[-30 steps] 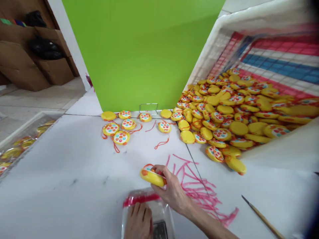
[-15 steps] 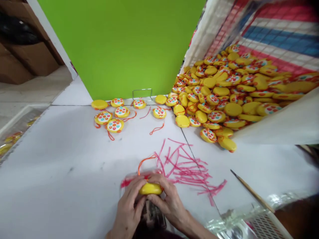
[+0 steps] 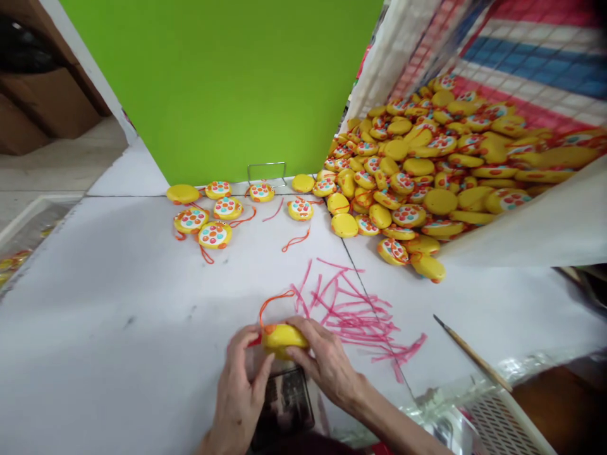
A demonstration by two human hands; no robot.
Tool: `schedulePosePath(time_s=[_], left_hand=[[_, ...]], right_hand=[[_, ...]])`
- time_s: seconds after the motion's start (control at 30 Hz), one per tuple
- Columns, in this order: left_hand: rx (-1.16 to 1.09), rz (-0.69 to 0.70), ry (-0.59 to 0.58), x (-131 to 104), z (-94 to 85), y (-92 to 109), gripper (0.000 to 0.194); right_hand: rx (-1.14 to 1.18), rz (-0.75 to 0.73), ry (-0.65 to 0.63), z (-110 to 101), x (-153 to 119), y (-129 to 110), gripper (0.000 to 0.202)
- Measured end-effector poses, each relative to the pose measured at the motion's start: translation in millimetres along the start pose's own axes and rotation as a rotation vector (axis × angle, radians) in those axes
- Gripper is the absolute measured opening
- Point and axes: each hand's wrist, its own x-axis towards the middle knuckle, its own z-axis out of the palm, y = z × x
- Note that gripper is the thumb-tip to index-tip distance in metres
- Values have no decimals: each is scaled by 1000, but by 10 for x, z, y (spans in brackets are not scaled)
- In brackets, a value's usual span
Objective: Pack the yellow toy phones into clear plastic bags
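A yellow rounded toy [image 3: 283, 340] with an orange cord loop [image 3: 272, 302] is held above the table near the front. My right hand [image 3: 327, 357] grips its right side between thumb and fingers. On the other side, my left hand [image 3: 241, 379] has thumb and fingers apart around the toy's left end, with a gap between palm and toy. Beneath the hands lies a dark printed flat item [image 3: 287, 401]. Pink strips [image 3: 355, 316] are scattered to the right of the hands.
Several toys with dotted shells [image 3: 214, 234] lie along a green panel [image 3: 227, 88]. A large heap of toys [image 3: 417, 167] spills from the back right. A thin pointed tool [image 3: 472, 352] and a white basket [image 3: 507, 423] are at the right.
The toy has tilted and risen a little, showing its orange end. My left fingers have spread away from it, and more of the dark flat item shows.
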Motion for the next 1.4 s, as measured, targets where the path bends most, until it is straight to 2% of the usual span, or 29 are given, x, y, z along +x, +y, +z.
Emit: schedulePosePath(time_s=[0.03,0.1,0.2,0.3,0.4,0.5,0.67,0.8,1.1,1.33,1.4], left_hand=[[42,16,-13,-38,26,-20,18],[182,134,-74,-125,107,-62,16],[408,291,-92,-216,238,-111,22],[466,330,-164,-210,292,-116,21],[466,322,-247,-167,279,-80,23],[470,337,-256,-158,269,-52,25],[460,336,-286,-173,293,-53,21],[412,263,-248,-157,289,-47,18],[233,125,-179,-192,255,-120,32],[152,-27,-262,-179,217,-67,36],[115,-15,-252,-146,189,-49,38]], right_hand=[[25,65,26,-45,21,1,28],[194,221,77,-111,49,-3,33],[530,402,56,-156,40,-11,45],[711,482,33,-179,-28,-1,44],[772,535,64,-213,-115,20,42],[765,553,91,-249,-191,31,42],[682,566,56,-281,-307,29,47],[617,554,-12,-309,-362,18,45],[573,532,-50,-363,-402,9,45],[500,512,-82,-400,-457,48,49],[467,495,-128,-431,-474,28,44]])
